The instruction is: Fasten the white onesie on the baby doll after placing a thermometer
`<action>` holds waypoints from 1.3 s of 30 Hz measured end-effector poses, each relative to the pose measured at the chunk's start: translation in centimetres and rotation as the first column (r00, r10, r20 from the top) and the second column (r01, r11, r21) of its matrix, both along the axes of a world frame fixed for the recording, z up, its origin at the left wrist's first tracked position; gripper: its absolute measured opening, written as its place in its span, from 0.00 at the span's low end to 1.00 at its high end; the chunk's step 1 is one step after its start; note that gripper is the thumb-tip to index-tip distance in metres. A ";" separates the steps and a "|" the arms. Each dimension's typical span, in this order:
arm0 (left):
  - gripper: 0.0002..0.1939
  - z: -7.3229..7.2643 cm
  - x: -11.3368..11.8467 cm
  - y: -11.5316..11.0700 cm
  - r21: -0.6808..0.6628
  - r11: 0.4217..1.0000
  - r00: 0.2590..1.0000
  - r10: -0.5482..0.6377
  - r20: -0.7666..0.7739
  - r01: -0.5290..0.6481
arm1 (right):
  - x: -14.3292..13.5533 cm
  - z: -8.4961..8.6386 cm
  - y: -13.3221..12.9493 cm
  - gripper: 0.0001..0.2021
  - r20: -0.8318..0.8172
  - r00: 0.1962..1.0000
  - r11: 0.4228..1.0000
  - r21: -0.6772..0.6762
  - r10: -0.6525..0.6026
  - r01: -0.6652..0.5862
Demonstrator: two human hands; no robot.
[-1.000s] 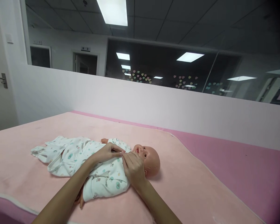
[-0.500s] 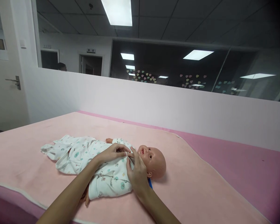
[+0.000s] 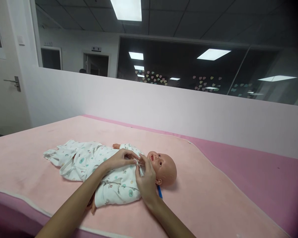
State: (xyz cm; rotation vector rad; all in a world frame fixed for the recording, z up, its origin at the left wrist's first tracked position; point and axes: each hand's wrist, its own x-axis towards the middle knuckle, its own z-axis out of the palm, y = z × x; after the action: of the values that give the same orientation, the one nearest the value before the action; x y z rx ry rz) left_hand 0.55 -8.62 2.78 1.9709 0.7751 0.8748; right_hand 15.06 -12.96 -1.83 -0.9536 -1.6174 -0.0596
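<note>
A baby doll (image 3: 166,168) lies on its back on a peach-coloured cover, head to the right. It wears a white patterned outfit (image 3: 114,190), whose legs spread out to the left. At the doll's neck, my left hand (image 3: 121,159) pinches the edge of the collar between thumb and fingers. Just right of it, my right hand (image 3: 147,177) has its bent fingers closed on the same collar edge, beside the doll's chin. The fingertips of both hands nearly meet. A small blue strip (image 3: 159,191) shows below the doll's ear.
The peach cover (image 3: 208,205) lies over a pink padded surface (image 3: 258,165). Behind it runs a low white wall (image 3: 164,105) with windows above. A door (image 3: 7,82) stands at the far left. Beyond the glass, the top of a person's head (image 3: 82,70) shows.
The view has tilted down slightly. Both hands remain at the collar with small finger shifts. The person's head beyond the glass has moved right and shows less.
</note>
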 end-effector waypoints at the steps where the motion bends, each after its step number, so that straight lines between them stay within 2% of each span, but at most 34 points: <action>1: 0.16 0.0 0.0 0.0 -0.006 1.000 1.000 -0.003 0.009 0.003 | -0.1 0.1 -0.1 0.15 -0.009 1.000 1.000 0.002 0.000 0.000; 10: 0.16 -0.1 0.0 0.2 -0.016 1.000 0.999 -0.002 0.035 0.002 | -0.1 0.6 -0.3 0.12 -0.015 1.000 0.999 0.031 0.026 -0.026; 15: 0.15 0.1 0.0 0.0 -0.008 1.000 1.000 -0.001 0.021 0.001 | -0.1 1.0 -0.5 0.13 0.052 0.997 0.998 0.033 0.057 -0.059; 22: 0.16 0.2 0.0 -0.3 -0.002 1.000 1.000 0.012 0.002 -0.012 | 0.0 0.5 -0.3 0.13 0.075 0.995 0.997 0.039 0.071 -0.074; 28: 0.17 0.4 0.0 -0.5 -0.015 0.999 1.000 -0.029 0.005 0.029 | 0.0 0.6 -0.3 0.13 0.056 0.994 0.995 0.036 0.091 -0.093; 39: 0.19 0.1 0.0 -0.1 -0.041 0.999 1.000 0.001 0.026 0.000 | 0.0 1.0 -0.6 0.12 -0.019 0.991 0.991 0.004 0.130 -0.130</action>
State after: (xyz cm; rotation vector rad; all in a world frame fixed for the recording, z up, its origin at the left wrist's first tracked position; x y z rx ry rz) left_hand 0.52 -8.77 2.90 1.9196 0.7728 0.8764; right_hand 15.09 -13.60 -0.85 -0.8417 -1.6577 0.0367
